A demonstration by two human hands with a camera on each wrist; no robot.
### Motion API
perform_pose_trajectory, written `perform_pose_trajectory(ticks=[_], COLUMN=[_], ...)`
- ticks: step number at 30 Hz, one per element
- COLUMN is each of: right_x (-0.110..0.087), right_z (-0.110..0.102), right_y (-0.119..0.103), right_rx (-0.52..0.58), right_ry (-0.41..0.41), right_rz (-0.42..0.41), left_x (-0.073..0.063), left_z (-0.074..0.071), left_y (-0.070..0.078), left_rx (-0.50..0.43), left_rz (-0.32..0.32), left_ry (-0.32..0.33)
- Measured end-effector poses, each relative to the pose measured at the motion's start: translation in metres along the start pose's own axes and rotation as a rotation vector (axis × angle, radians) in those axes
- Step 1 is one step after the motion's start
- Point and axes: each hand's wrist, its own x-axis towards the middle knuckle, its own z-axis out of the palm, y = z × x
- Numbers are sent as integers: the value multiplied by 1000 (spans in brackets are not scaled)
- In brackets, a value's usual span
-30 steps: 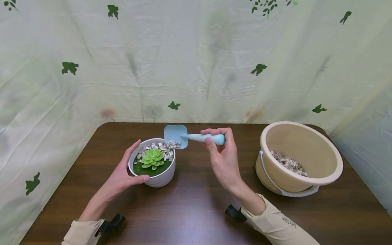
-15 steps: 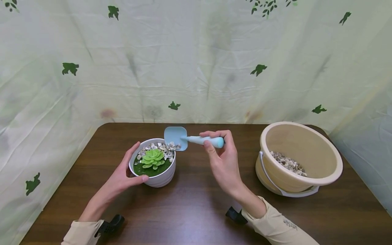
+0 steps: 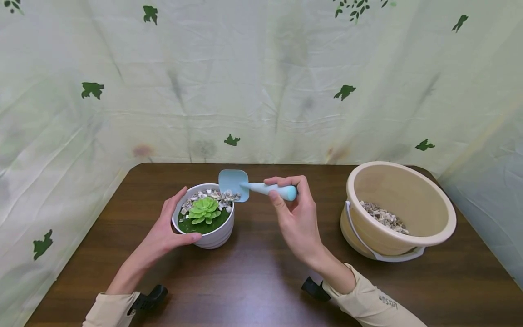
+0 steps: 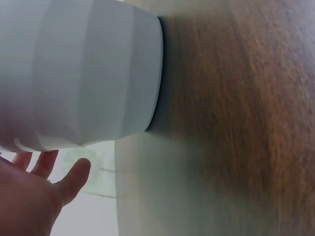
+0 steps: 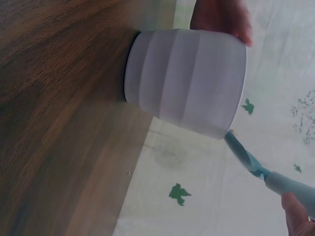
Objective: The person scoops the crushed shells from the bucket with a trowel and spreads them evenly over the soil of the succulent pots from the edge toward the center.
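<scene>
Left hand (image 3: 166, 232) wrapped around the white pot (image 3: 218, 237) on the tabletop (image 3: 253, 272), right hand (image 3: 300, 222) pinching the blue trowel (image 3: 258, 187) alongside, I judge remotely that gravel (image 3: 231, 196) is being tipped in, calling next for a steeper tilt.

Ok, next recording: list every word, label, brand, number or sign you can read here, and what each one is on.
"Lets...": dark lettering on the right sleeve; the first letters seem to read this way, but the rest is too small and blurred to be sure.
No readable text shows on the white pot, blue trowel, beige bucket or printed curtain.
</scene>
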Motion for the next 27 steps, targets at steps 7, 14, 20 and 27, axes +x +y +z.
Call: perform_pose_trajectory(ticks=[7, 14, 20, 27], right_x=[0, 0, -1, -5], right_z=[0, 1, 2, 7], right_y=[0, 0, -1, -1], right_rx=[1, -7, -4, 27], right_ry=[-1, -2, -13, -30], right_rz=[-5, -9, -7, -9], left_x=[-2, -2, -2, -3], left_z=[-1, -2, 0, 2], left_y=[1, 3, 0, 0], left_rx=[-121, -226, -204, -144], left_rz=[4, 2, -12, -25], left_ry=[-51, -77, -43, -13])
